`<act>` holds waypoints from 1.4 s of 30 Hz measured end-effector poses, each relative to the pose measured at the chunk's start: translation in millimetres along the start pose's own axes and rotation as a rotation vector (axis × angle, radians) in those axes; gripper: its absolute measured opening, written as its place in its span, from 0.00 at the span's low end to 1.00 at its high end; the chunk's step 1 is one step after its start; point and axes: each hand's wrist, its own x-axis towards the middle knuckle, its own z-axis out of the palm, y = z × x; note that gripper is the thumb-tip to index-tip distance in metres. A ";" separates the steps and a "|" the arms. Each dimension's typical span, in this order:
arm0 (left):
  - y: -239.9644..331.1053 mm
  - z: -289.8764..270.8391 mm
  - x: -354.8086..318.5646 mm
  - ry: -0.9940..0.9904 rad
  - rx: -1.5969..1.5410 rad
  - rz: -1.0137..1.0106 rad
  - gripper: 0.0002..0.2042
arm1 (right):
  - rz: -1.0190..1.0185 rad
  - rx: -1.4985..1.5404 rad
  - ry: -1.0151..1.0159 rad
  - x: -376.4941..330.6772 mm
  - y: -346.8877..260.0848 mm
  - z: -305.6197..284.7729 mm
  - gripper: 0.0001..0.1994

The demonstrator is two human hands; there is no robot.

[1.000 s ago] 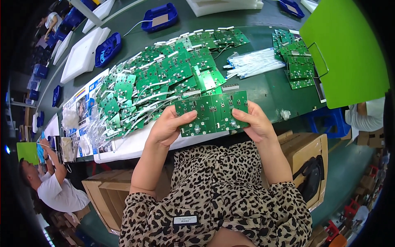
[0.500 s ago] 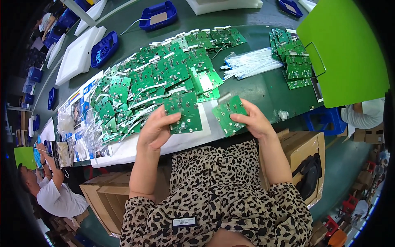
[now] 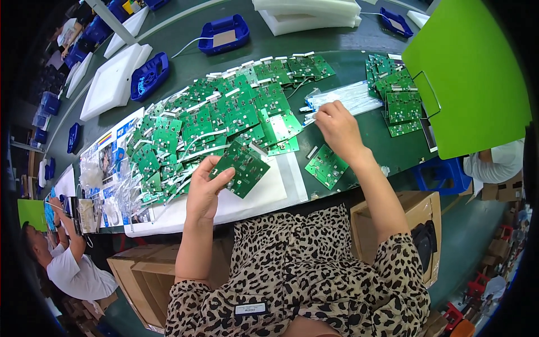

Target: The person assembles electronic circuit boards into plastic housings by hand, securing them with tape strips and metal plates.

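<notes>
My left hand (image 3: 205, 188) holds a green circuit board (image 3: 242, 166) by its lower left corner, tilted above a white foam sheet (image 3: 255, 194). My right hand (image 3: 338, 128) reaches over the table to a bundle of white flat cables (image 3: 348, 96), its fingertips pinched at the bundle's near end. A second green circuit board (image 3: 326, 166) lies flat on the dark green table (image 3: 365, 39), just below my right wrist. A wide spread of several green boards with white cables (image 3: 224, 115) covers the table behind my left hand.
A small stack of green boards (image 3: 396, 92) lies at the right beside a bright green panel (image 3: 469, 73). Blue trays (image 3: 224, 33) and white foam blocks (image 3: 115, 81) stand at the back. Cardboard boxes (image 3: 424, 224) sit under the table. Another person (image 3: 73, 269) works at lower left.
The joined pair of boards I held in both hands has been split. My right hand put its board down on the table and moved up to the white cables. My left hand kept its board.
</notes>
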 end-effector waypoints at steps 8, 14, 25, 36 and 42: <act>5.7 1.2 -13.4 -0.060 -0.471 -0.158 0.16 | -0.058 -0.136 0.038 6.1 15.2 26.3 0.02; -7.4 -9.1 -7.5 -0.065 -0.399 -0.146 0.12 | 0.288 0.478 0.217 12.8 11.0 19.5 0.02; 4.1 26.2 -12.0 -0.138 0.070 0.031 0.08 | 0.116 0.859 -0.019 25.7 -92.6 -71.2 0.11; 4.3 39.0 -21.2 -0.157 0.247 0.167 0.10 | 0.048 0.812 -0.080 17.8 -123.7 -32.1 0.08; 4.8 40.3 -23.3 -0.148 0.304 0.225 0.10 | 0.036 0.738 -0.090 15.4 -122.6 -35.7 0.08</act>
